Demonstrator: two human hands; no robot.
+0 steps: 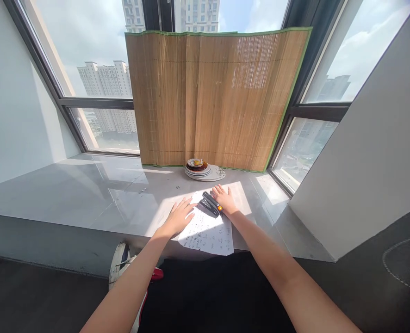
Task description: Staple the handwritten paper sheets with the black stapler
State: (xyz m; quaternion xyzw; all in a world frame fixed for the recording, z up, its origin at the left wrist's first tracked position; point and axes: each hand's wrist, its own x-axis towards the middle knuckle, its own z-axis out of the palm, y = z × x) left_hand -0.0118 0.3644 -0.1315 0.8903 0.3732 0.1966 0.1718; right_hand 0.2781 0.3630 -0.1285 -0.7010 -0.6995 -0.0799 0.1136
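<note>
A sheet of white paper (pixel 210 236) with handwriting lies on the ledge, its near edge torn and hanging slightly past the front. On it rests a black stapler-like tool (pixel 212 203) with an orange spot near one end; its exact kind is hard to make out. My left hand (pixel 179 217) lies flat by the paper's left edge, fingers spread and holding nothing. Just right of the tool, my right hand (pixel 225 200) rests with its fingers stretched out over the paper's far right part. Nothing shows in its grasp.
Behind the paper stands a stack of plates (pixel 198 172) on the grey tiled ledge (pixel 87 189). A bamboo mat (pixel 208 101) with green edging leans against the window. A white and red object (pixel 120 261) is below the ledge at left. A wall (pixel 364 152) angles in on the right.
</note>
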